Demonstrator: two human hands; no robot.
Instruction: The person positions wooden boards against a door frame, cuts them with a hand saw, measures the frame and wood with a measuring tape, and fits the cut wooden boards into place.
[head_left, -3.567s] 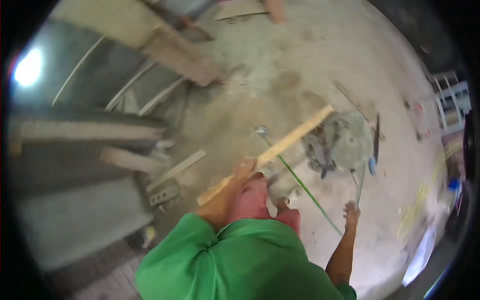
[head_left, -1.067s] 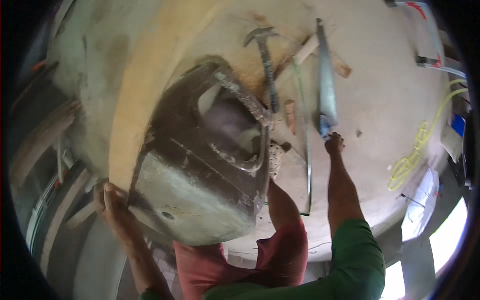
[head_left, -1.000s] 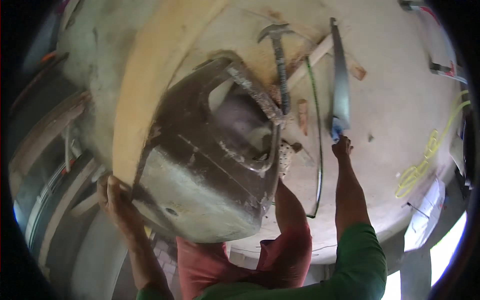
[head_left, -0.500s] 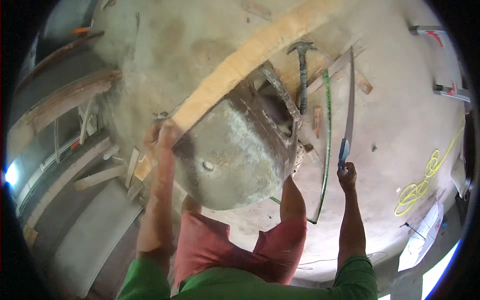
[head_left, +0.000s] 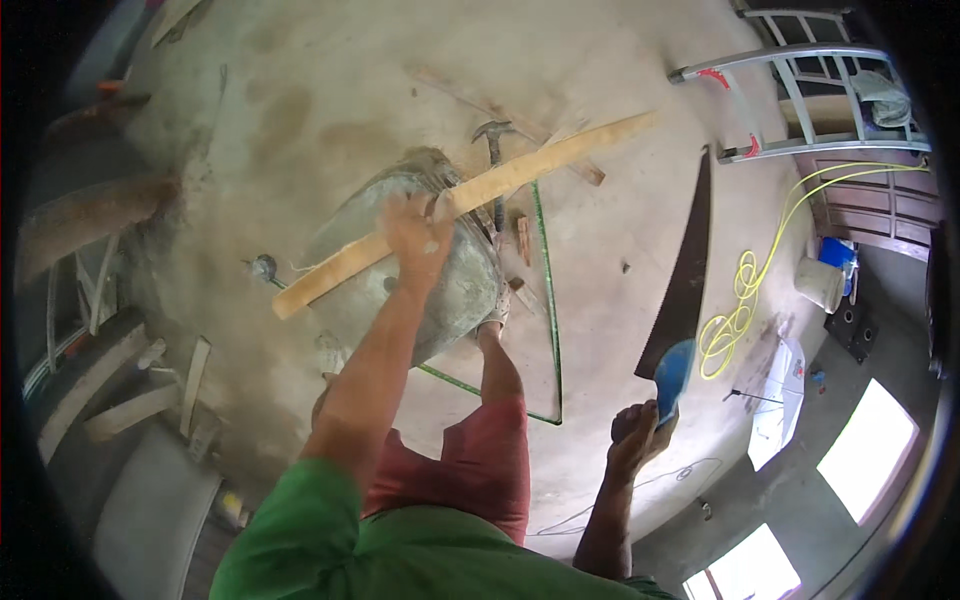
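Note:
A long pale wooden board (head_left: 545, 162) lies slanting across an upturned, worn grey tub (head_left: 465, 275) in front of my legs. My left hand (head_left: 418, 238) is on the board near its middle, fingers closed over it and somewhat blurred. Off to the right, my right hand (head_left: 640, 438) grips the blue handle of a handsaw (head_left: 682, 270). Its dark blade points up and away from me, toothed edge facing left, apart from the board. Beyond the tub a claw hammer (head_left: 493, 135) lies on the floor, partly hidden behind the board.
A green bar (head_left: 548, 300) bends around the tub's right side. Wood scraps (head_left: 523, 240) lie near it. At right are a coiled yellow hose (head_left: 742, 300), an aluminium ladder (head_left: 800, 100) and a white umbrella (head_left: 778, 405). Planks (head_left: 135, 412) lie at left.
The board has come down across the tub, and my left hand has shifted from its near end toward its middle. The saw has turned to show its blade's broad side.

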